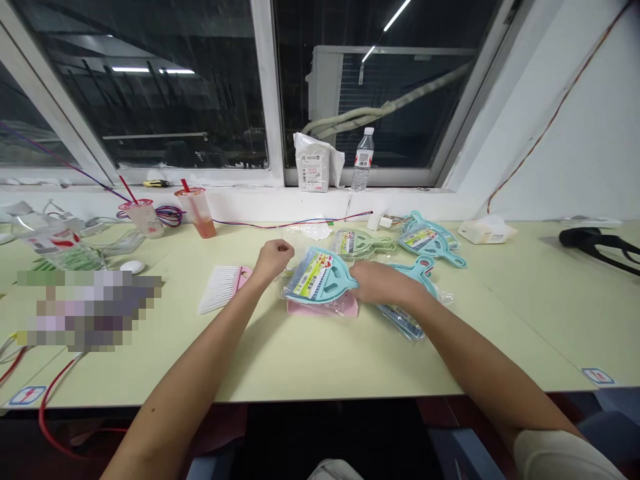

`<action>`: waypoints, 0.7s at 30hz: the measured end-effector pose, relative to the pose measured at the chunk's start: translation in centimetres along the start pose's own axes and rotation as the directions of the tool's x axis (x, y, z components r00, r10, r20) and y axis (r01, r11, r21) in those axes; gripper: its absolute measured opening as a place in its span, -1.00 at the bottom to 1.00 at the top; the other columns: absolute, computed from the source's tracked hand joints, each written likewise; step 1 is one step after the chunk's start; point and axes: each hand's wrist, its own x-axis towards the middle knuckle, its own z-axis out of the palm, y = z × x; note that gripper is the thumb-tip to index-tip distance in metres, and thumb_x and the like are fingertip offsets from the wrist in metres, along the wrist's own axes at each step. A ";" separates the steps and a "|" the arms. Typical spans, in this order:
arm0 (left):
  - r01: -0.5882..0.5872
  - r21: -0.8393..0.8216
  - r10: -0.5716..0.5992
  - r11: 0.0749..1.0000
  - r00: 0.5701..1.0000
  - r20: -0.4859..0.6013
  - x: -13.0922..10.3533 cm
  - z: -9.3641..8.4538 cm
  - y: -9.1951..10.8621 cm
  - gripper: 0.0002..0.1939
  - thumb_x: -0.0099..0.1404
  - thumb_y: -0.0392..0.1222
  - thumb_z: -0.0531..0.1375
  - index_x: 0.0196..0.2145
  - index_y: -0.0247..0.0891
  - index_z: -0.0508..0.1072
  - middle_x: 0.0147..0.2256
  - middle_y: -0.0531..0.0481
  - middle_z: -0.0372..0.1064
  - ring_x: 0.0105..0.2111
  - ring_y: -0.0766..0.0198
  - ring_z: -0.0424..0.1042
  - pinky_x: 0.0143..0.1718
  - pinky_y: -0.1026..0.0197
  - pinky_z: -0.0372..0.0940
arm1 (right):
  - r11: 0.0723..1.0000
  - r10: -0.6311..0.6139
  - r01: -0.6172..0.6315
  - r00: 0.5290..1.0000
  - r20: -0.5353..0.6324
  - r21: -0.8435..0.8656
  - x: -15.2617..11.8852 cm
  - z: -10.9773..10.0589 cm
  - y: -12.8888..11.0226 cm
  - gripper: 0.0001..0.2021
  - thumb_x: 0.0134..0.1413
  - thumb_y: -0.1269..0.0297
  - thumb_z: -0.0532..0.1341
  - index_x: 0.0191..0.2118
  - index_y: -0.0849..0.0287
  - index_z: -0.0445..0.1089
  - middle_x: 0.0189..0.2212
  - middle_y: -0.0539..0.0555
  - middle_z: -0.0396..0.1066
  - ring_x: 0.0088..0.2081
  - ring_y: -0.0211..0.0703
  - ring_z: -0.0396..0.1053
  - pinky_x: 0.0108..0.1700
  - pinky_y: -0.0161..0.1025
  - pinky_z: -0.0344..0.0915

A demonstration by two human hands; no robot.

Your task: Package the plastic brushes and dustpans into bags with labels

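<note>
My right hand (pixel 379 282) is closed around the handle end of a light blue dustpan (pixel 334 275), which sits in a clear plastic bag with a yellow-green label. This bagged dustpan is tilted over a pink dustpan (pixel 320 308) on the table. My left hand (pixel 274 259) is closed just left of the bag, its fingertips curled together; whatever they may hold is too small to make out. Below that hand lies a brush with white bristles (pixel 219 289) and a pink back, partly behind my left forearm.
More bagged dustpans lie to the right: a green one (pixel 363 244), a blue one (pixel 433 240) and a blue stack (pixel 405 320). Two drink cups (pixel 201 217) with red straws stand at the back left. A water bottle (pixel 363 163) stands on the sill. Thin cables run along the wall.
</note>
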 end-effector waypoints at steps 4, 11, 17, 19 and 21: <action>-0.128 0.309 0.111 0.942 0.991 0.075 -0.7 0.4 -0.1 -0.91 0.14 -0.28 0.19 -0.42 -0.19 0.51 -0.36 -0.10 0.51 -0.35 0.12 0.44 -0.35 0.15 0.25 | 0.997 -0.039 0.045 0.993 0.111 -0.056 -0.3 0.7 -1.9 -0.82 0.15 0.21 0.29 -0.26 0.23 0.52 -0.19 0.24 0.51 -0.26 0.01 0.49 -0.32 -0.22 0.28; -0.381 0.621 0.312 0.685 0.924 0.222 -2.3 2.4 -0.1 -0.80 0.39 -0.25 0.05 -0.19 -0.20 0.48 -0.20 -0.20 0.49 -0.25 0.01 0.47 -0.24 0.10 0.24 | 0.999 -0.050 0.049 0.999 0.015 0.018 0.3 0.3 -2.6 -0.68 0.30 0.07 0.19 -0.26 0.23 0.53 -0.21 0.26 0.52 -0.11 0.09 0.47 -0.13 -0.13 0.35; -0.543 0.625 0.384 0.560 0.839 0.386 -2.4 3.2 -0.9 -0.75 0.46 -0.21 0.02 0.01 -0.22 0.41 -0.14 -0.27 0.49 -0.17 -0.02 0.50 -0.17 0.09 0.24 | 0.952 -0.289 0.305 0.884 -0.368 -0.014 6.0 0.3 -1.3 -0.61 0.22 0.44 0.21 0.17 0.24 0.35 0.17 0.23 0.36 0.24 0.02 0.22 0.25 -0.08 0.19; -0.537 0.627 0.371 0.564 0.843 0.389 -2.4 3.1 -1.0 -0.73 0.49 -0.20 -0.01 0.05 -0.23 0.38 -0.12 -0.28 0.50 -0.17 -0.02 0.52 -0.17 0.09 0.24 | 0.929 -0.350 0.370 0.871 -0.346 -0.008 8.1 0.8 -1.0 -0.56 0.15 0.52 0.23 0.16 0.26 0.36 0.19 0.25 0.34 0.26 0.01 0.21 0.27 -0.07 0.17; -0.505 0.638 0.345 0.581 0.863 0.369 -2.4 2.9 -1.0 -0.70 0.51 -0.18 -0.04 0.08 -0.24 0.35 -0.10 -0.28 0.52 -0.17 -0.03 0.53 -0.16 0.08 0.25 | 0.916 -0.389 0.401 0.874 -0.292 -0.021 9.9 1.2 -0.9 -0.56 0.09 0.58 0.23 0.12 0.28 0.39 0.14 0.27 0.39 0.22 0.02 0.26 0.25 -0.06 0.19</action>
